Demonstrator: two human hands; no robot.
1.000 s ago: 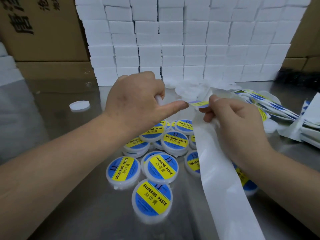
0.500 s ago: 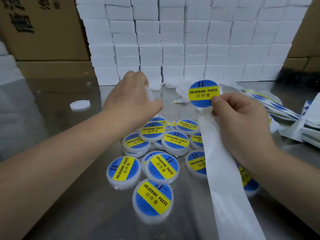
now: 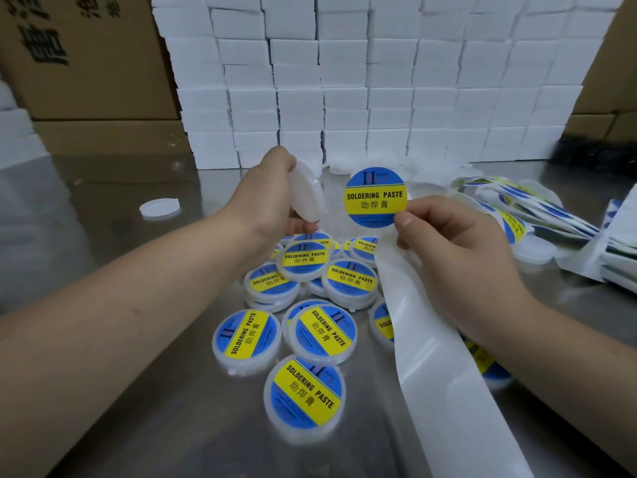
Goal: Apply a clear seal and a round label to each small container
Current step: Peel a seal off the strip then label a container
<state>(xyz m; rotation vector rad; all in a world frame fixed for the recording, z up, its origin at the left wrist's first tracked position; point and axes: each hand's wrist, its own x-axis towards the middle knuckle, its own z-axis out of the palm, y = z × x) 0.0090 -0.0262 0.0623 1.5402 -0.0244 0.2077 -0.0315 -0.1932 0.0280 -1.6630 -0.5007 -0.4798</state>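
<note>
Gripping bare container (image 3: 308, 193) in curled left fingers (image 3: 298, 215) above the pile (image 3: 320, 281), face turned to the label (image 3: 375, 196). Pinching label's edge with right fingers (image 3: 405, 220), also above the pile, likely so glue side touches nothing.

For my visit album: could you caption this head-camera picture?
Right hand pinches a round label beside the white container gripped in the left hand.

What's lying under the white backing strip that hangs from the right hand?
One labelled container pokes out at the left edge of the backing strip, another at its right edge. Whatever else lies under it on the metal table is covered.
</note>
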